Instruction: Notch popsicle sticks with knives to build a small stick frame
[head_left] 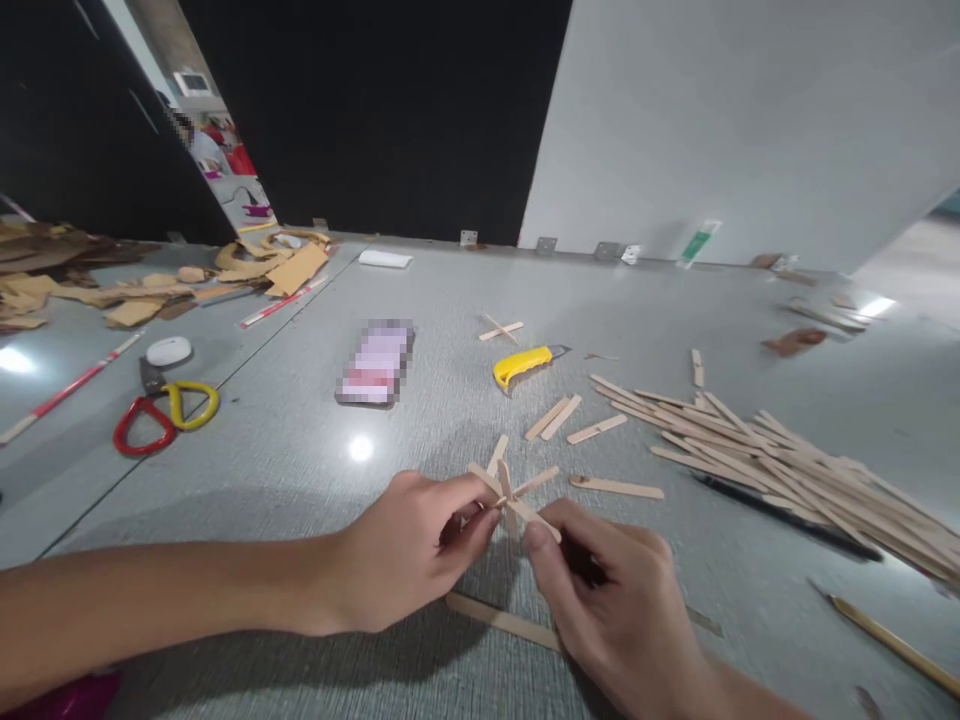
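Note:
Between my two hands is a small star-shaped piece made of crossed wooden craft sticks. My left hand pinches one of its arms from the left, thumb and forefinger closed. From the right, my right hand grips another arm between thumb and forefinger. A whole craft stick lies on the table below, its right end hidden by my right hand. Cut stick pieces and a notched stick lie just beyond the hands.
A heap of craft sticks lies right, over a black pen. Farther off are a yellow cutter, a phone, and scissors. Cardboard scraps lie at far left; a pointed gold tool at right.

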